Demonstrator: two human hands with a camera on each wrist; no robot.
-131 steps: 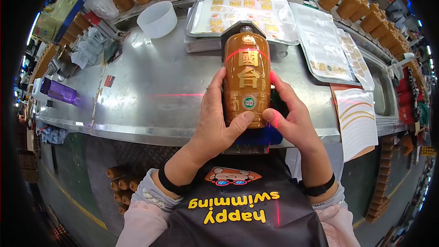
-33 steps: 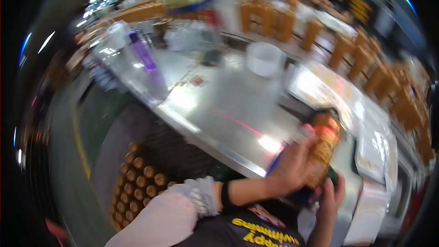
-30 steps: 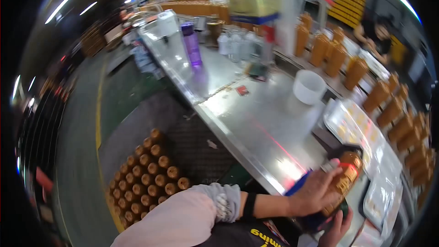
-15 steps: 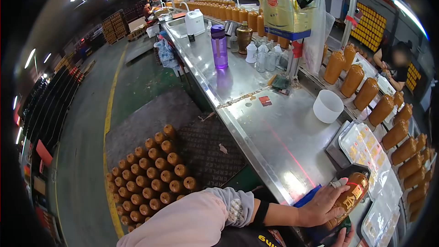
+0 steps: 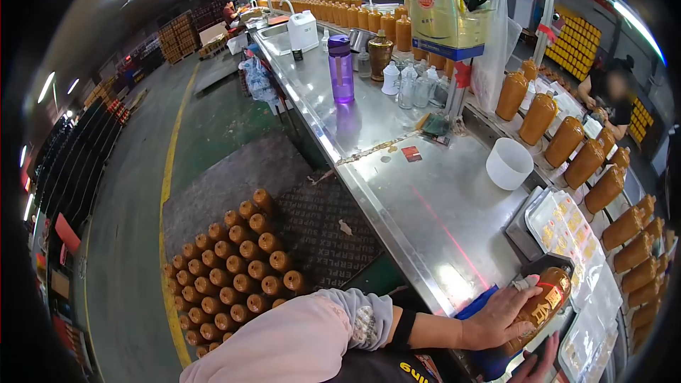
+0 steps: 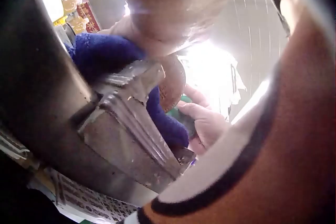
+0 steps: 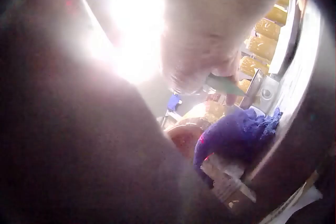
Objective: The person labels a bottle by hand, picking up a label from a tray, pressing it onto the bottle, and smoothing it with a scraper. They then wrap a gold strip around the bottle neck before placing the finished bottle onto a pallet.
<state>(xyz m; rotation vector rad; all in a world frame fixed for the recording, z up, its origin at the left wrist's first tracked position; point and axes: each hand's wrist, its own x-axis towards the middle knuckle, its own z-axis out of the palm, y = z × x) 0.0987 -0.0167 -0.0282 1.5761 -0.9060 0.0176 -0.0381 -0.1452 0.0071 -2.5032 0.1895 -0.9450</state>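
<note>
A brown glazed bottle [image 5: 555, 289] with raised gold characters lies tilted in a dark holder [image 5: 550, 262] at the table's front edge, with its flat base [image 6: 172, 88] showing in the left wrist view. My left hand [image 5: 496, 317] grips it across the front, thumb on the near side and fingers along the other. Low beside the bottle is my right hand [image 5: 540, 363], partly cut off by the frame. In the right wrist view it holds a flat green piece [image 7: 227, 84] between thumb and fingers. A blue cloth [image 5: 477, 303] pads the holder under the bottle.
Sheets of gold labels [image 5: 564, 227] lie right of the bottle, near a white round tub [image 5: 509, 164]. Brown bottles stand along a conveyor [image 5: 565, 140]. A purple drinking bottle [image 5: 341, 74] stands farther along the table. Many brown bottles [image 5: 241, 262] stand on the floor mat.
The head view has swung left, bringing the aisle and floor bottles into sight. Since half a second ago, the right fingers have straightened somewhat. Conveyor bottles have shifted slightly away. The left hand stays on the bottle.
</note>
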